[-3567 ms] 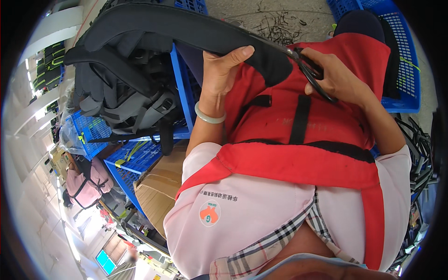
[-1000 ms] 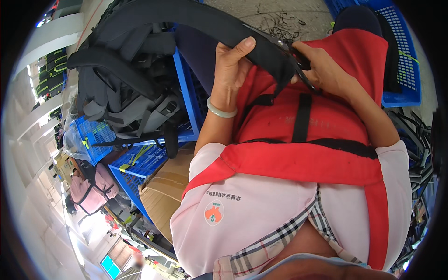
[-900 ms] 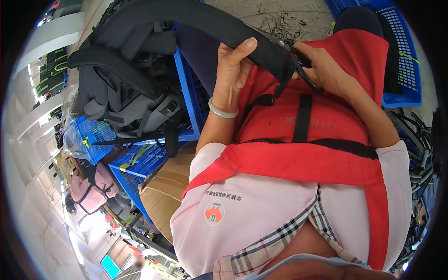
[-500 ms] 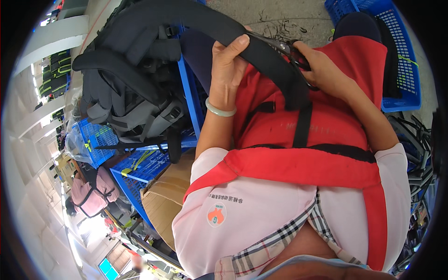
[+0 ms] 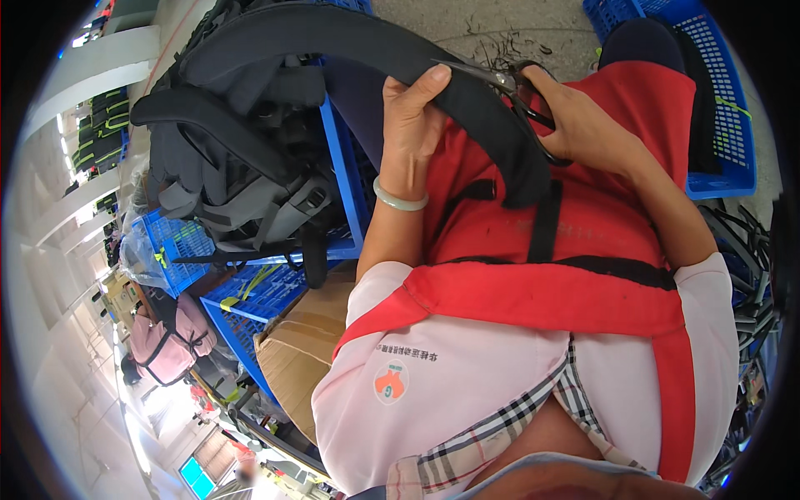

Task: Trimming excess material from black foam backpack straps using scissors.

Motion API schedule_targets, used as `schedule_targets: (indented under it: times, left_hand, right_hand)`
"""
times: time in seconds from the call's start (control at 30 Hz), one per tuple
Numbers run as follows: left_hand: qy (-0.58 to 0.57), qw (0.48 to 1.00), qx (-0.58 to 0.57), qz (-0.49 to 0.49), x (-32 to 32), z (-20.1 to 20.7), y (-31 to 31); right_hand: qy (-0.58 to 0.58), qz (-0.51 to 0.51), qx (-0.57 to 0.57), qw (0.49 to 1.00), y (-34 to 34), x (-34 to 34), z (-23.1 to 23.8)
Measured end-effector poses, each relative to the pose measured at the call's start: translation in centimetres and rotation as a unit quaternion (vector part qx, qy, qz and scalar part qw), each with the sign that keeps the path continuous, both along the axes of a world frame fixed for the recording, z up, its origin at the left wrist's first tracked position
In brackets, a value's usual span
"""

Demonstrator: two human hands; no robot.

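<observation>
A long, padded black strap [image 5: 333, 37] arches from the pile at the left across to my lap, where its rounded end hangs over the red apron [image 5: 483, 225]. My left hand [image 5: 414, 108] pinches this strap near its middle, thumb on top. In my right hand [image 5: 583, 121] is a pair of scissors [image 5: 506, 82] with black handles, my fingers wrapped round the loops. The blades lie over the strap, tips pointing toward my left thumb. Whether the blades touch the cloth I cannot tell.
Black and grey backpacks [image 5: 250, 167] are heaped on a blue crate [image 5: 343, 167] at my left. Below them stand another blue crate [image 5: 250, 287] and a cardboard box [image 5: 304, 342]. Another blue basket [image 5: 727, 100] is at the far right, with black straps [image 5: 742, 258] nearer me. Dark scraps [image 5: 521, 54] litter the floor.
The scissors have turned and shifted slightly up and left, with their blades now more visible above the strap. The strap's loose end hangs a little further left. Both hands keep their grip.
</observation>
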State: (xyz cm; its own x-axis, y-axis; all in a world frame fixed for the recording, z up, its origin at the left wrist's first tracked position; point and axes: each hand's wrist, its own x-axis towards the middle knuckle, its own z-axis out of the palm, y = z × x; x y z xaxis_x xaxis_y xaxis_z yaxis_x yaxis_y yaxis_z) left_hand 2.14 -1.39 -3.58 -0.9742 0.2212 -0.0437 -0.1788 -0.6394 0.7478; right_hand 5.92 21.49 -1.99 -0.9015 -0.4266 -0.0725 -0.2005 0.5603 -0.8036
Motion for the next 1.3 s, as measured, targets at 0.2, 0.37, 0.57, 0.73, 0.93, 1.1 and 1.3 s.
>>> schedule_targets:
  times: [0.2, 0.37, 0.57, 0.73, 0.93, 1.1, 1.3]
  left_hand:
    - [-0.033, 0.999, 0.015, 0.017, 0.2, 0.6, 1.1]
    - [-0.027, 0.999, 0.012, 0.016, 0.4, 0.1, 0.8]
    - [-0.011, 0.999, 0.015, -0.028, 0.7, -0.3, 0.6]
    - [-0.008, 0.999, 0.034, -0.015, -1.8, 0.3, -1.0]
    - [-0.027, 0.999, 0.022, -0.01, -0.8, 0.6, 0.9]
    - [-0.005, 0.999, 0.051, -0.001, -1.3, -0.8, -0.4]
    - [-0.016, 0.998, 0.054, -0.003, -1.2, -1.0, -0.4]
  right_hand:
    - [0.041, 0.004, 0.02, 0.999, 0.0, -0.5, -0.4]
    - [0.04, -0.006, -0.012, 0.999, -0.4, -0.7, -0.2]
    - [0.015, 0.002, -0.042, 0.999, -0.3, -0.9, -0.6]
    - [0.011, -0.01, -0.05, 0.999, -0.3, -0.6, -0.8]
    - [-0.068, -0.005, -0.03, 0.997, 0.1, -0.8, 1.1]
    - [-0.12, 0.027, -0.006, 0.992, 1.2, -1.0, 1.6]
    - [-0.107, 0.031, -0.044, 0.993, 1.7, -0.5, 0.7]
